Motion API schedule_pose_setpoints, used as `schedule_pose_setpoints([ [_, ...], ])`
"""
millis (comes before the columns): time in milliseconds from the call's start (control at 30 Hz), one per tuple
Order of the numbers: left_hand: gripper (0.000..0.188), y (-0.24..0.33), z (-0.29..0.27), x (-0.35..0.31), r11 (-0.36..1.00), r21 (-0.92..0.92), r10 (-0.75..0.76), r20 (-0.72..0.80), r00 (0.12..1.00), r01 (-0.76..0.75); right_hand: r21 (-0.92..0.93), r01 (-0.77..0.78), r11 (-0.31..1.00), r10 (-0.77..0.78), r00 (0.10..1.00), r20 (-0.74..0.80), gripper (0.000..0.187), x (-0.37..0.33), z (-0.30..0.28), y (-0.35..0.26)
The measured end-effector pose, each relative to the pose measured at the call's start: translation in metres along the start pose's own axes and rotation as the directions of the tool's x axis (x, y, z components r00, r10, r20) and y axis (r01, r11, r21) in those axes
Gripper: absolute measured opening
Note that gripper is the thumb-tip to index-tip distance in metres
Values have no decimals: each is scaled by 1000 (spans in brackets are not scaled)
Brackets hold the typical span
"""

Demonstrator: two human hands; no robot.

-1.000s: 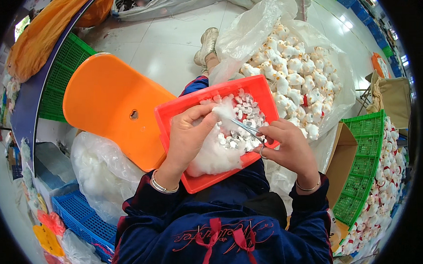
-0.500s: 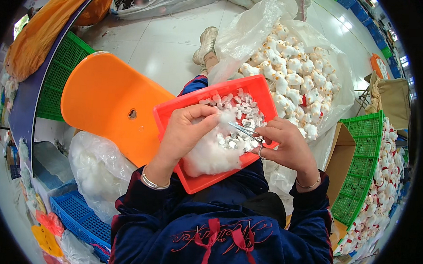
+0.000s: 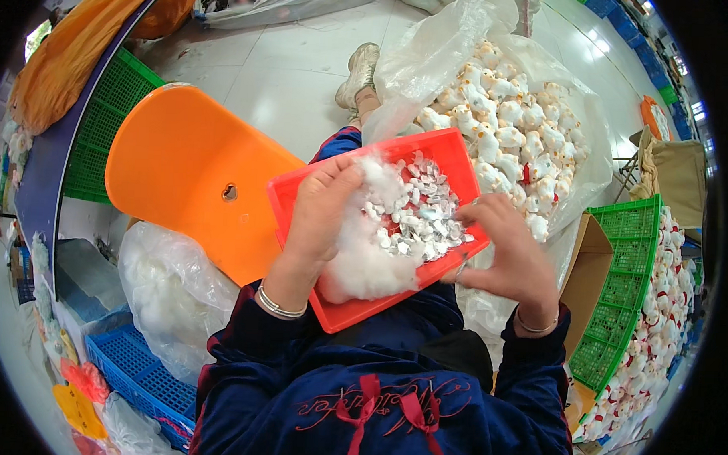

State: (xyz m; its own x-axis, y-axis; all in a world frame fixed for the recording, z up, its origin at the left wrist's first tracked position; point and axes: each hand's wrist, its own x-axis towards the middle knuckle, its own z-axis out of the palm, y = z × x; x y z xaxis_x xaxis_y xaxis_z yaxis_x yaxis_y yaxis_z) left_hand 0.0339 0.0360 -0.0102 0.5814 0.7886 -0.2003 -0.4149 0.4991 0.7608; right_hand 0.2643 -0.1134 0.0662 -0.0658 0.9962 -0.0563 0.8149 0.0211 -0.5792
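Note:
A red plastic tray (image 3: 353, 317) rests across my lap, holding small white and silvery pieces (image 3: 429, 210) and a mound of white fluffy stuffing (image 3: 367, 264). My left hand (image 3: 321, 206) is over the tray's left side, thumb and fingers closed on a tuft of stuffing (image 3: 382, 180). At the tray's right edge is my right hand (image 3: 511, 253), slightly blurred, its thumb and fingers spread around the scissors (image 3: 460, 271). Only a metal handle loop shows by the thumb; the blades are mostly hidden or smeared.
An orange stool (image 3: 193, 173) stands left of the tray. Beyond the tray, a clear plastic bag (image 3: 434, 49) holds many small white plush toys (image 3: 507, 136). A bag of stuffing (image 3: 169, 293) and a blue crate (image 3: 138, 376) are at left; green crates (image 3: 622, 293) and a cardboard box (image 3: 587, 263) at right.
My right hand has moved right, away from the stuffing, and its fingers have spread. The scissor blades have left the tuft. My left hand has shifted slightly up, its back turned more to view.

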Motion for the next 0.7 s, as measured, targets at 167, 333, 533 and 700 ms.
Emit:
schedule_pose_setpoints([
  [167, 12, -12, 19, -5, 997, -72, -37, -15, 999, 36, -80, 64, 995, -65, 998, -14, 59, 16, 19, -19],
  [333, 13, -17, 6, -3, 999, -52, -13, 7, 1000, 14, 78, 48, 996, -57, 992, 116, 41, 18, 18, -5],
  [533, 15, -12, 1, -7, 995, 95, 32, -37, 999, -29, 234, 63, 970, -8, 973, -229, 36, -6, -6, 6],
  [700, 20, -8, 12, -14, 980, 195, 35, 11, 999, -37, 14, 1, 1000, 0, 997, -75, 30, 3, 5, 9],
])
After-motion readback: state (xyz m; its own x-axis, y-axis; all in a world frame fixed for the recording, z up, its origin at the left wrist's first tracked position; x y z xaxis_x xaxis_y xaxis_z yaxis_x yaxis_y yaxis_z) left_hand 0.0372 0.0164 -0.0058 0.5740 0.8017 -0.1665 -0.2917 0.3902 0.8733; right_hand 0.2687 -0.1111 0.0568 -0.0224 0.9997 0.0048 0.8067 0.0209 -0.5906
